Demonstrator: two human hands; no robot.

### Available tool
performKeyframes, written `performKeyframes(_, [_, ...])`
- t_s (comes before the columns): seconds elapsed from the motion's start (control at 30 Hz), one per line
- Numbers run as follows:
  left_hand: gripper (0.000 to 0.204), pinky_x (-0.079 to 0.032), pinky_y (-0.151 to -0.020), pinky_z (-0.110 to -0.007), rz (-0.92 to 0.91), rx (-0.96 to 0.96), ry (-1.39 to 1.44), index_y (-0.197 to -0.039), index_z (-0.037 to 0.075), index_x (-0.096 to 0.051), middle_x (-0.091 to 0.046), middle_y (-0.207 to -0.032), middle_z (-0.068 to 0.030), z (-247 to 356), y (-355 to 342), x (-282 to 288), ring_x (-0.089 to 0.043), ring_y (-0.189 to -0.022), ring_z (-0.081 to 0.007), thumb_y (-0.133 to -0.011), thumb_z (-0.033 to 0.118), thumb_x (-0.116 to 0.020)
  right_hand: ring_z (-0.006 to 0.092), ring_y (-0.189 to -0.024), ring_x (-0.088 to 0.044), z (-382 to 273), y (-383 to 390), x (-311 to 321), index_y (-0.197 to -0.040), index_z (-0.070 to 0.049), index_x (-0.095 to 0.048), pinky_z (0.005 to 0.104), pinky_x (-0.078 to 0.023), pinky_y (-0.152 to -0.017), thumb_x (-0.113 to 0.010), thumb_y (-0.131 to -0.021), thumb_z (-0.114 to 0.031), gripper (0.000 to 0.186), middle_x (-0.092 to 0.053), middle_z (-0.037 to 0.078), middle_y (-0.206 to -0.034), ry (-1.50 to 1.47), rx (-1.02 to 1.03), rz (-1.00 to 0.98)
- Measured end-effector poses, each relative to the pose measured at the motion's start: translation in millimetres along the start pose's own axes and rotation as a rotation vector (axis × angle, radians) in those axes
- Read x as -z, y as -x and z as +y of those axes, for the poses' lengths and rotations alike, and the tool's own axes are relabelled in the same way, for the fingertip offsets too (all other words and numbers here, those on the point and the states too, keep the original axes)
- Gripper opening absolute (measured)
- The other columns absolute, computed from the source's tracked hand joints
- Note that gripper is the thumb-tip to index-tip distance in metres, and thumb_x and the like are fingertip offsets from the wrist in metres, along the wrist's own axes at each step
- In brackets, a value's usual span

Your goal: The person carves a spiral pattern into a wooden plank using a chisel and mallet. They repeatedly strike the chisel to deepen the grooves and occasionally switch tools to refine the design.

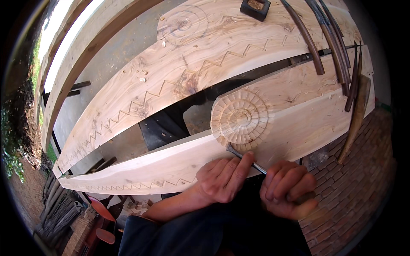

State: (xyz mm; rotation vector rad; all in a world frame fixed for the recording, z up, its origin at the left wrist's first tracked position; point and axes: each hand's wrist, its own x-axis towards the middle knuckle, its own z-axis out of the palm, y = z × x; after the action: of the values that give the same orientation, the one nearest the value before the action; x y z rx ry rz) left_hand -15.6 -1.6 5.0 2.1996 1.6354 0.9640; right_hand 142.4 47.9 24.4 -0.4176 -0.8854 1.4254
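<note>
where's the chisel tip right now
In the head view the chisel tip sits at the lower edge of the carved round rosette on the near plank, just above the left hand; the right hand grips its handle.

outdoor woodcarving workshop: carved planks (299, 123), row of chisels (333, 42), brick floor (354, 187).

two carved planks (179, 64), one chisel (245, 158), one small box (255, 7)

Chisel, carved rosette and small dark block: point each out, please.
chisel (247, 160), head view, on the metal shaft between the hands.
carved rosette (241, 118), head view, on its centre ring.
small dark block (255, 8), head view, on its top face.
</note>
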Motion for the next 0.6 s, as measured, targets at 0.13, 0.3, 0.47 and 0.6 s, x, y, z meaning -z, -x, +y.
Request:
performKeyframes(0.13, [0.038,-0.057,-0.067,-0.025,0.001,0.002,-0.004,-0.121,-0.01,-0.077,-0.075,-0.092,-0.0101,0.0,0.4,-0.5,-0.072,-0.075,-0.0138,-0.085,0.004,-0.076,0.0116,-0.037,-0.046,2.8,1.7,4.4,-0.082,-0.007,-0.047,0.0268,-0.036,-0.036,-0.057,-0.114,-0.051,0.056,-0.065,0.016,-0.067,-0.007,0.012,-0.007])
performKeyframes(0.3, [0.04,-0.056,-0.067,-0.025,0.003,-0.003,-0.005,-0.122,-0.01,-0.077,-0.075,-0.091,-0.0102,-0.1,0.0,-1.5,-0.072,-0.074,-0.0136,-0.084,0.004,-0.076,0.0119,-0.037,-0.047,3.4,0.7,6.2,-0.083,-0.007,-0.047,0.0264,-0.037,-0.036,-0.057,-0.114,-0.051,0.056,-0.066,0.016,-0.068,-0.021,0.017,-0.006])
performKeyframes(0.47, [0.04,-0.053,-0.056,-0.028,0.059,-0.008,0.026,-0.122,-0.009,-0.075,-0.072,-0.08,-0.0081,-2.4,-1.2,-5.2,-0.068,-0.062,-0.0144,-0.084,0.0,-0.081,0.0117,-0.037,-0.047,3.5,0.8,6.5,-0.083,-0.007,-0.047,0.0263,-0.036,-0.036,-0.056,-0.114,-0.053,0.057,-0.066,0.016,-0.068,-0.016,0.018,-0.011])
performKeyframes(0.6, [0.042,-0.055,-0.067,-0.025,0.014,-0.012,-0.004,-0.123,-0.01,-0.077,-0.074,-0.09,-0.0094,-2.1,0.7,-2.8,-0.071,-0.073,-0.0132,-0.083,0.005,-0.076,0.0113,-0.037,-0.046,2.7,-0.4,6.0,-0.082,-0.007,-0.047,0.0263,-0.036,-0.036,-0.056,-0.114,-0.053,0.057,-0.066,0.015,-0.068,-0.012,0.014,0.002])
